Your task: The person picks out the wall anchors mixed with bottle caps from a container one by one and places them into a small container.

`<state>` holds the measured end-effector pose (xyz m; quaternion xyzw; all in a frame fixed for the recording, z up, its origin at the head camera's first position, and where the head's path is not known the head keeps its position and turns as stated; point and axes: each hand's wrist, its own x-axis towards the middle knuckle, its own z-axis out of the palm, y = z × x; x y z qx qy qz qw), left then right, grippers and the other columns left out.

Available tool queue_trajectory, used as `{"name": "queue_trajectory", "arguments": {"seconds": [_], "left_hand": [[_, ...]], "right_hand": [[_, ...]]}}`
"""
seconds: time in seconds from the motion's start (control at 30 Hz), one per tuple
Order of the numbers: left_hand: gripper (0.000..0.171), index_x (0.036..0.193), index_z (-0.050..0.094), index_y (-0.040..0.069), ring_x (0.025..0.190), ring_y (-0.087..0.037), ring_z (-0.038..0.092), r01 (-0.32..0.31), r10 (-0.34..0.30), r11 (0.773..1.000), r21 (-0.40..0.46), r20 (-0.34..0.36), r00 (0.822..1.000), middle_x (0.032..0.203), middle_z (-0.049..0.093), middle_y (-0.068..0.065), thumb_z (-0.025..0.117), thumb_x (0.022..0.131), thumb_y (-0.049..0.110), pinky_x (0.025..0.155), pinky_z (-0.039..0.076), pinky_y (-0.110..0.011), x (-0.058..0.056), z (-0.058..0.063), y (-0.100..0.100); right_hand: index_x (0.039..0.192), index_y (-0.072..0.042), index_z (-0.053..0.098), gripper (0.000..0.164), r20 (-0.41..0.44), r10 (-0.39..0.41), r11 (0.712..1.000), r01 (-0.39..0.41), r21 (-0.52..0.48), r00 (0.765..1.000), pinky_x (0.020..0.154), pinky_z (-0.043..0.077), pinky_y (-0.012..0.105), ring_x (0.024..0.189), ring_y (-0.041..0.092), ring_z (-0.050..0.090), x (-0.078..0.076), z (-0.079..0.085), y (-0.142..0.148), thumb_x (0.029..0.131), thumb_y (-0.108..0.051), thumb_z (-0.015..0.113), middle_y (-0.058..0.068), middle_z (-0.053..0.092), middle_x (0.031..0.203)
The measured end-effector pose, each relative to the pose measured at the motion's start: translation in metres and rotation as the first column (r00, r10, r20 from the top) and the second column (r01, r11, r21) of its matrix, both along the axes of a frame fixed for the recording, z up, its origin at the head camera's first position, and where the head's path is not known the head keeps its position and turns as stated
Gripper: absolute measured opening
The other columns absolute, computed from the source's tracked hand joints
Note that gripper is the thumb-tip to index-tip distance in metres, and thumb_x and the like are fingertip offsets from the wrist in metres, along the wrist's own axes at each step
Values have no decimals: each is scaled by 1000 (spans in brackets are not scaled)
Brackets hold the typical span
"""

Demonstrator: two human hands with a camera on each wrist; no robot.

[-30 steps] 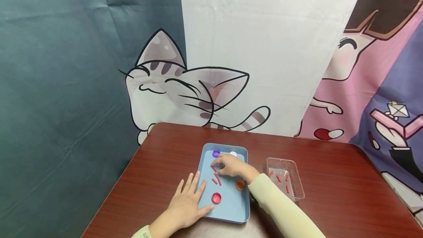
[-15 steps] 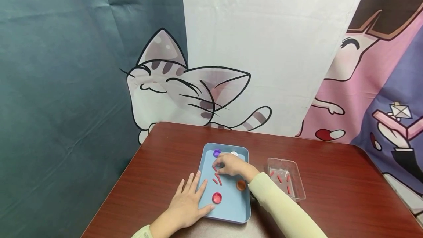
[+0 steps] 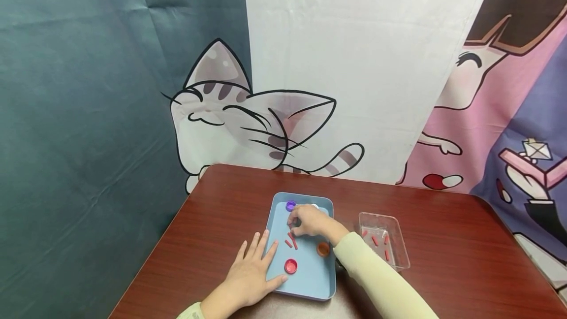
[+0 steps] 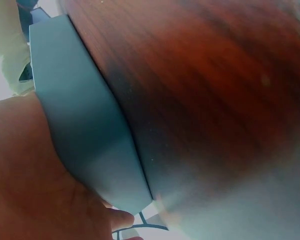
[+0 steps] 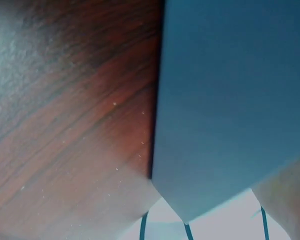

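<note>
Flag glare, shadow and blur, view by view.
Head: mostly crisp, pale glare on the glossy red-brown wood-grain table just below the rectangular light-blue plastic tray. Left wrist: soft, milky haze at lower right, dark shadow beside the tray. Right wrist: table pale at upper left, thin shadow along the tray.

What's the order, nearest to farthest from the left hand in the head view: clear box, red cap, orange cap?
1. Red cap, in the blue tray, right of the left hand.
2. Orange cap, by the tray's right wall.
3. Clear box, outside the tray, farther right.
</note>
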<state>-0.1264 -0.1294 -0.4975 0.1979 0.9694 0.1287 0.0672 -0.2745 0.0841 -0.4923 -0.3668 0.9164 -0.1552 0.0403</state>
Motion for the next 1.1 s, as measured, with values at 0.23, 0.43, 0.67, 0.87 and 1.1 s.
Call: {"name": "queue_trajectory", "arguments": {"seconds": [0.23,0.43,0.67,0.87,1.1], "left_hand": [[86,159,35,17,155,-38,11,-3,3,1000,-15,-2,1000,169,12,-15,44,95,73,120,15,-63,-1,-4,0],[86,159,35,18,155,-38,11,-9,8,1000,-26,-8,1000,170,13,-14,43,94,73,120,15,-62,-2,-6,0],[86,159,36,17,155,-39,12,-9,9,1000,-14,-14,1000,169,14,-15,44,95,73,120,15,-63,-1,-5,0],[85,158,37,15,154,-41,14,-9,8,1000,-3,-31,999,168,15,-17,47,95,71,120,15,-64,0,-4,0],[86,159,36,16,154,-41,12,-5,5,1000,-15,-26,1000,169,14,-16,44,95,73,120,15,-63,0,-3,1]], "right_hand": [[93,-11,75,13,-38,32,986,-38,-162,999,66,49,22,74,9,56,7,11,15,82,-16,78,-2,64,88],[93,-11,75,11,-74,23,954,-43,-296,997,58,44,19,64,4,49,21,23,31,82,-13,78,3,64,85],[89,-15,73,12,-87,-71,919,31,-394,994,58,45,20,66,9,52,38,30,56,80,-11,80,2,62,83],[91,-12,74,16,-106,-117,891,57,-451,987,56,45,20,64,7,51,48,33,83,78,-6,81,-2,60,81],[96,-16,75,22,-94,-178,864,110,-492,980,57,47,21,65,5,53,56,37,120,78,-4,81,-7,63,84]]}}
